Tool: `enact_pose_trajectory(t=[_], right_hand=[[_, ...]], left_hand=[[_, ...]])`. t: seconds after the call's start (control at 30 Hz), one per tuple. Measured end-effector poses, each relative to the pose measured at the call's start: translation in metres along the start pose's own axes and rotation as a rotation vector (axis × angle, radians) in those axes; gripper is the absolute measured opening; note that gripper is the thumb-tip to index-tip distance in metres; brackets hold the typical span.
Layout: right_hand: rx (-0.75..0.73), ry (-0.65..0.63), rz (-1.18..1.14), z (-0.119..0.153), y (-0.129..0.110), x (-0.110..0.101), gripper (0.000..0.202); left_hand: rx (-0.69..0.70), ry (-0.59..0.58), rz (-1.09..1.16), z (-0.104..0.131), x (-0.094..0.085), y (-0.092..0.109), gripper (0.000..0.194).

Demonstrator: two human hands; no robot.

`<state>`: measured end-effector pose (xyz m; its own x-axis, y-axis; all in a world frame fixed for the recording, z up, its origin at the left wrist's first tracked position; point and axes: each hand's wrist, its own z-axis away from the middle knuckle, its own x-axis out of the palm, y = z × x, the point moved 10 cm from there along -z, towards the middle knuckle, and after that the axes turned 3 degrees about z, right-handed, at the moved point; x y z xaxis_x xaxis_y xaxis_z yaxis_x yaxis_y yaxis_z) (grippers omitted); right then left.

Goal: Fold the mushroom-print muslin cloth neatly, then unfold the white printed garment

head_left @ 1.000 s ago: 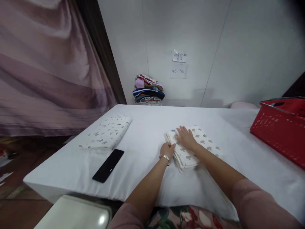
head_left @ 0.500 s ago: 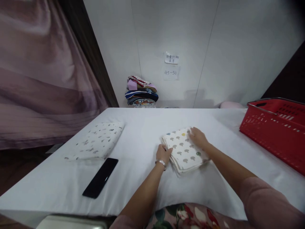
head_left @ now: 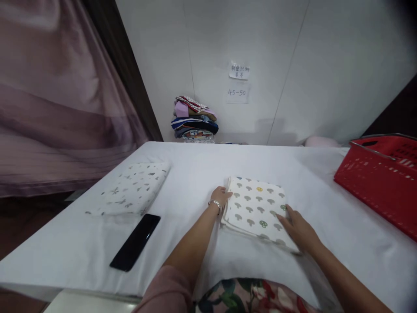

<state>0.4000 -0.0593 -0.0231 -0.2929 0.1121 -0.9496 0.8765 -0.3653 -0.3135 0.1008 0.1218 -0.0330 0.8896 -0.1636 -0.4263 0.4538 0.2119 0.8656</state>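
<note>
Left hand [head_left: 221, 198] — thumb and fingers clamped on the left edge of the mushroom-print cloth [head_left: 256, 208]; right hand [head_left: 298, 228] — thumb and fingers apart, touching its right side. Cloth lies folded on the white table [head_left: 195, 174].

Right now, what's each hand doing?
Left hand: touching left edge of the folded cloth; grip can't be told.
Right hand: open, fingers on its right side.

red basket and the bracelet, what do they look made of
The red basket looks like molded plastic, fairly smooth, judging by its even color and slotted sides; its thin gray handle seems to be metal wire. The bracelet on the left wrist looks like shiny silver-colored metal, from its bright glints, though plated or plastic can't be ruled out.
</note>
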Motion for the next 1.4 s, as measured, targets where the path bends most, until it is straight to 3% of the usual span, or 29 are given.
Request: enact_pose_trajectory(t=[0.1, 0.27, 0.43, 0.57, 0.67, 0.77, 1.13, 1.27, 1.4], right_hand=[[-0.098, 0.076, 0.056, 0.004, -0.011, -0.015, 0.067], [-0.488, 0.186, 0.037, -0.015, -0.093, -0.037, 0.056], [-0.721, 0.06, 0.054, -0.041, -0.194, -0.013, 0.055], [-0.708, -0.076, 0.124, -0.068, -0.229, 0.028, 0.06], [-0.696, -0.116, 0.155, -0.079, -0.23, 0.051, 0.061], [-0.704, -0.11, 0.154, -0.082, -0.225, 0.058, 0.062], [-0.637, -0.204, 0.138, -0.08, -0.221, 0.045, 0.058], [-0.549, -0.122, 0.159, -0.068, -0.181, 0.021, 0.054], [-0.329, 0.01, 0.086, -0.059, -0.096, -0.003, 0.056]], left_hand=[[0.028, -0.024, -0.017, 0.005, 0.005, -0.004, 0.036], [0.041, -0.02, -0.049, 0.029, 0.001, -0.001, 0.042], [0.041, 0.049, -0.11, 0.059, -0.011, -0.005, 0.043], [0.081, 0.08, -0.156, 0.07, -0.011, -0.014, 0.033], [0.119, 0.071, -0.172, 0.07, -0.008, -0.018, 0.026], [0.155, 0.059, -0.177, 0.069, -0.006, -0.016, 0.024], [0.211, 0.053, -0.19, 0.074, -0.007, -0.01, 0.022], [0.17, 0.053, -0.169, 0.075, -0.01, -0.015, 0.026], [0.105, 0.023, -0.161, 0.069, -0.01, -0.016, 0.037]])
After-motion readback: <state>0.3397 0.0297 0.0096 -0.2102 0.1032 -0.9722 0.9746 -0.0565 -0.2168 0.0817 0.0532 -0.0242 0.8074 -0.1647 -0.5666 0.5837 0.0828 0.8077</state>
